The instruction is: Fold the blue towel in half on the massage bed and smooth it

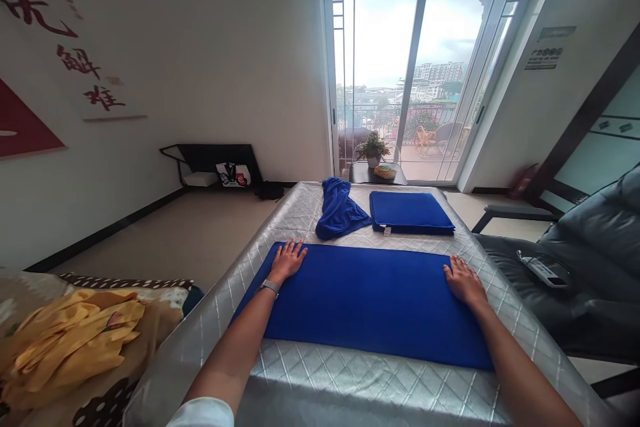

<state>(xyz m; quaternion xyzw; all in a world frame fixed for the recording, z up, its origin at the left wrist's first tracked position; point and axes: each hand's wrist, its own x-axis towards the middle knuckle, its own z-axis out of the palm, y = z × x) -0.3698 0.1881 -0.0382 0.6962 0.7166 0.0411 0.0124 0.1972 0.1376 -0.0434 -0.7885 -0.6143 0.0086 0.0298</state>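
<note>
A long blue towel (pixel 370 297) lies flat across the silver quilted bed (pixel 320 387), folded into a wide strip. My left hand (pixel 287 260) rests flat on its far left corner with the fingers spread. My right hand (pixel 463 280) lies flat on its far right corner, fingers stretched out. Neither hand holds anything. Behind the strip, a crumpled blue towel (pixel 339 210) sits at the left and a neatly folded blue towel (pixel 410 212) at the right.
A yellow cloth (pixel 70 340) lies on a patterned seat at lower left. A dark massage chair (pixel 590 260) with a remote stands at the right. A small table with a potted plant (pixel 373 149) sits before the glass balcony door.
</note>
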